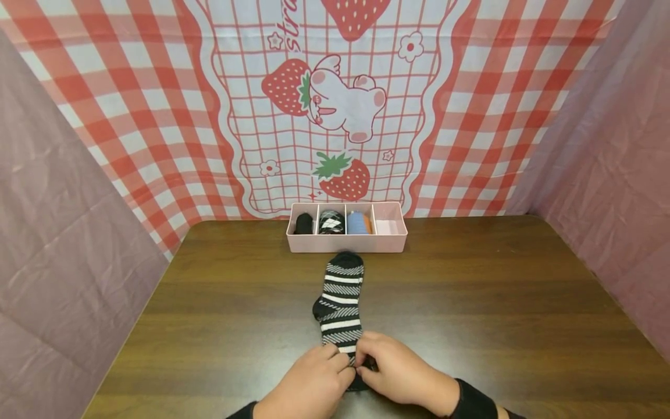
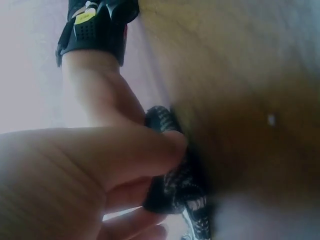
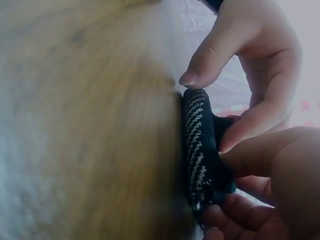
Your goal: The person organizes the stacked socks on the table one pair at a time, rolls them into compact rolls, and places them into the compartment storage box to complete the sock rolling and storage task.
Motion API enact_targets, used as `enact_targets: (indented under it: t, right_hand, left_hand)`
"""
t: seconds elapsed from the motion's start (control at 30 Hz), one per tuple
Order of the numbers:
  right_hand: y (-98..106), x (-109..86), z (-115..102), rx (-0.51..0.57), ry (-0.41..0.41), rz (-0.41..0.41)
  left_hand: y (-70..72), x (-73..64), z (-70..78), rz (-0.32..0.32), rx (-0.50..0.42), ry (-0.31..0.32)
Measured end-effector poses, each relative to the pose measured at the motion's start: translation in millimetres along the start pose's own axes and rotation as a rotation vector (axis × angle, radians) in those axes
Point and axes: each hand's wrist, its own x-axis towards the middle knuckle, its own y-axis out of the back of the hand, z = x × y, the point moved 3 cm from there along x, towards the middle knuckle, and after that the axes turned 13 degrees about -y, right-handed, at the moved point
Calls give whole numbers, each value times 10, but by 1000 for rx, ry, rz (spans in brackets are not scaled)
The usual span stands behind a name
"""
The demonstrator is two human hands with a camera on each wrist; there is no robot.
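Note:
A black, white and grey striped sock (image 1: 341,308) lies flat on the table, black toe towards the box and heel out to the left. Whether a second sock lies under it I cannot tell. Its near end is bunched into a thick fold (image 3: 196,145). My left hand (image 1: 312,378) holds the left side of this fold, thumb and curled fingers about it. At the right side my right hand (image 1: 398,368) pinches the same end, fingertips close to the left hand's. Part of the black cuff shows between and below the hands.
Beyond the toe stands a pink divided box (image 1: 347,244). From the left its compartments hold a black roll (image 1: 304,224), an argyle roll (image 1: 332,222), and a blue roll (image 1: 358,223) beside something orange; the rightmost shows its bare floor. A checked strawberry cloth (image 1: 345,116) hangs behind.

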Motion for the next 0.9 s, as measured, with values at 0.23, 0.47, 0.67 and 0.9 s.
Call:
enact_targets:
  t: [0.23,0.47,0.67,0.9]
  right_hand:
    - [5,-8,-27,-53,9,-12]
    - [21,-23,-102,-156,18,-32]
    - [20,-53,-180,-274,102,-16]
    - [37,-87,-213,-350,110,-42]
  left_hand:
    - [-50,-28,-53,-77,-129,56]
    - [-58,-28,-76,-95,-213,102]
    - [-70,-28,-109,-88,-306,159]
    - [-82,-48,-168,-55,-410,241]
